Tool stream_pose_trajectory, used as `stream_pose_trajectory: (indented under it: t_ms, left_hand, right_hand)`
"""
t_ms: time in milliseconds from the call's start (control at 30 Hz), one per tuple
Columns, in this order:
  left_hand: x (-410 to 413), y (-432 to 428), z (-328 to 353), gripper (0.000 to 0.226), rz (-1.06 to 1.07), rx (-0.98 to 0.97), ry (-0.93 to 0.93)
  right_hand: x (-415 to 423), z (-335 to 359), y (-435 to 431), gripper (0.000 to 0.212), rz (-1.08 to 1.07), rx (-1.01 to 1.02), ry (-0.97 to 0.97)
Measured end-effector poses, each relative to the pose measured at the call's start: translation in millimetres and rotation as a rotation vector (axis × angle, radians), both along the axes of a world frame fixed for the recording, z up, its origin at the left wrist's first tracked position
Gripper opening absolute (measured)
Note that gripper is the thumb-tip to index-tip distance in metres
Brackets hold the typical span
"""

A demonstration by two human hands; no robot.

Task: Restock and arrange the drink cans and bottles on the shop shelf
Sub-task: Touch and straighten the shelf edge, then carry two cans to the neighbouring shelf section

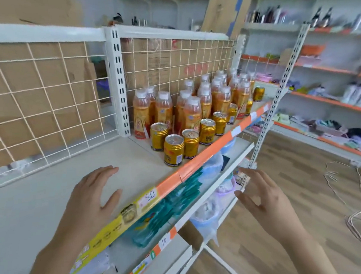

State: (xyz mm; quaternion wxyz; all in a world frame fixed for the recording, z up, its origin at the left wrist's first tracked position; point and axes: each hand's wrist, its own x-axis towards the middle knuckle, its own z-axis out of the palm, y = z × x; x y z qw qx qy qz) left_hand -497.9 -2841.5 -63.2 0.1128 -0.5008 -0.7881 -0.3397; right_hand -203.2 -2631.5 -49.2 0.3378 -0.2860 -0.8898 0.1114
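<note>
left half of the shelf (27, 194) is lying open
gold cans (174, 150) and bottles (192, 111) are crowding the right half up to the front edge; the wire grid (41, 105) and slotted post (118, 83) are closing off the back.

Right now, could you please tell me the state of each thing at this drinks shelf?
Shelf: left part bare, drinks on the right.
Bottles: upright, capped, by the wire grid.
Cans: upright, grouped before the bottles.
Left hand: open, empty, over the bare shelf; contact unclear.
Right hand: open, empty, off the shelf's front edge.
</note>
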Motion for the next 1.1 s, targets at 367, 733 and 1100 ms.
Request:
stream_pose_trajectory:
  t_ms: [367, 733, 1100]
  left_hand:
    - [-18.6, 114.8, -9.7, 0.033, -0.241, -0.05, -0.341]
    - [-6.4, 218.0, -35.7, 0.082, -0.137, -0.004, -0.759]
    - [4.6, 238.2, -57.0, 0.077, 0.155, 0.214, -0.783]
  right_hand:
    - [-62.9, -32.8, 80.2, 0.06, -0.05, -0.173, -0.05]
    - [-166.3, -53.4, 178.5, 0.071, 0.248, -0.509, -0.081]
    - [-196.7, -68.7, 202.7, 0.093, 0.442, -0.508, -0.07]
